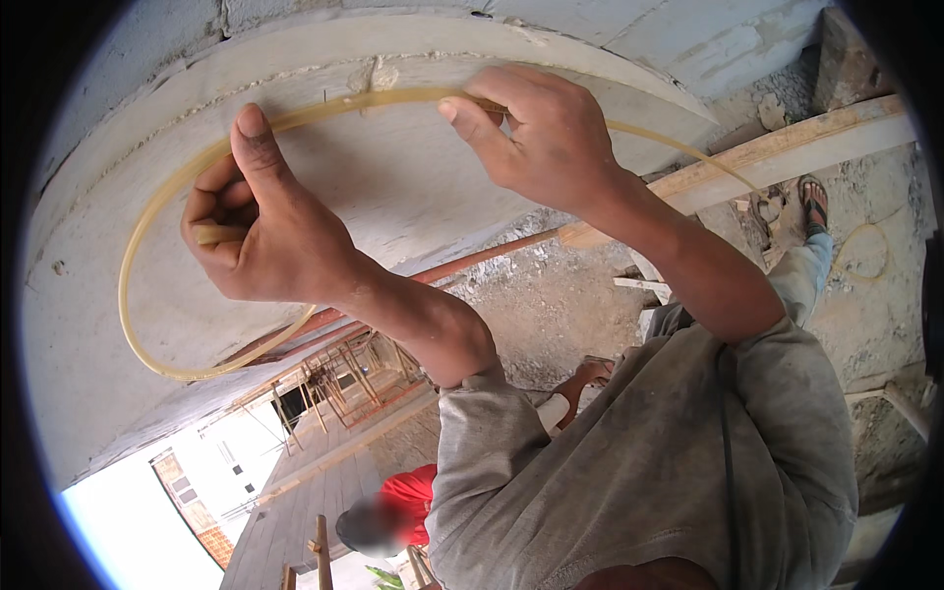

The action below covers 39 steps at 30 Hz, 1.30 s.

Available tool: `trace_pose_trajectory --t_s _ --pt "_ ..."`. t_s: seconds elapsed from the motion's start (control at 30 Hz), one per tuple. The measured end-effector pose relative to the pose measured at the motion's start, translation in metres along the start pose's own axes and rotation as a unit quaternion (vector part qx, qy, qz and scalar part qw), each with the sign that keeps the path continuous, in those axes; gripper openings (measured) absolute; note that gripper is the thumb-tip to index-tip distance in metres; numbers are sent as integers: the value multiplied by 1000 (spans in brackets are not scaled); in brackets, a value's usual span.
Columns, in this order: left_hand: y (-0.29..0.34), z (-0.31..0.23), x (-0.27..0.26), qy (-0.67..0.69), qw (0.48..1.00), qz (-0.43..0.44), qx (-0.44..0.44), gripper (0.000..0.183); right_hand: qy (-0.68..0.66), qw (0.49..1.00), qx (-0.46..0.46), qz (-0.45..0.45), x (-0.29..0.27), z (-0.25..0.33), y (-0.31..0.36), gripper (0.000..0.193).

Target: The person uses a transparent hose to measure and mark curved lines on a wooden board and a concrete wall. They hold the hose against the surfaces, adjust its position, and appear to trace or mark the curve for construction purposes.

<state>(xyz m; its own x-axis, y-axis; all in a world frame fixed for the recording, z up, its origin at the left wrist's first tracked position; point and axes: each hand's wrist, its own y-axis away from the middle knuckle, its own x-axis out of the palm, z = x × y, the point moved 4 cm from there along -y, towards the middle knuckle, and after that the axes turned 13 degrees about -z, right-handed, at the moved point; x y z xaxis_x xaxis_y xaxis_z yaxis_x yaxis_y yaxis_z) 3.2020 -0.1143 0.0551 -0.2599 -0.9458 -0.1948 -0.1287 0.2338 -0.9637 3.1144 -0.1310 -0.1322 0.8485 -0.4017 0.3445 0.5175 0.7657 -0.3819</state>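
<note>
A yellowish, see-through plastic hose [359,101] runs across the upper part of the view, close against a smooth grey concrete face [393,187]. My left hand [270,221] has its fingers curled round a piece of the hose, with a short stub showing between them; its thumb points up beside the upper run. From there the hose bends in a wide loop at the left and passes behind my left forearm. My right hand [546,133] pinches the upper run between thumb and fingers. Beyond it, the hose slopes down to the right.
Wooden planks [787,147] lie along the right side, near a coil of hose [865,251] on the rough ground. Below left, a person in a red top [408,497] is near a block wall [324,492]. Wooden props [339,379] stand farther off.
</note>
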Motion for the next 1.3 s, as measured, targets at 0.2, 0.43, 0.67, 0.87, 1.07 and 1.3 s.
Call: trace_pose_trajectory --t_s 0.2,0.43,0.67,0.87,1.07,1.3 --pt "1 1 7 32 999 3 3 39 17 1000 -3 12 4 1 -8 26" --pt "3 2 10 21 1000 10 10 39 -4 1000 -12 -17 8 5 -15 27" --pt "4 2 9 24 1000 3 1 40 -14 1000 -15 -4 11 9 -16 25" --pt "2 4 12 35 999 4 7 40 -113 991 56 -43 1 1 -7 19" --pt "5 3 13 53 999 -10 0 39 -107 994 0 -37 -3 -7 -6 15" --pt "4 2 10 27 999 9 30 40 -129 990 37 -54 3 -5 -6 15"
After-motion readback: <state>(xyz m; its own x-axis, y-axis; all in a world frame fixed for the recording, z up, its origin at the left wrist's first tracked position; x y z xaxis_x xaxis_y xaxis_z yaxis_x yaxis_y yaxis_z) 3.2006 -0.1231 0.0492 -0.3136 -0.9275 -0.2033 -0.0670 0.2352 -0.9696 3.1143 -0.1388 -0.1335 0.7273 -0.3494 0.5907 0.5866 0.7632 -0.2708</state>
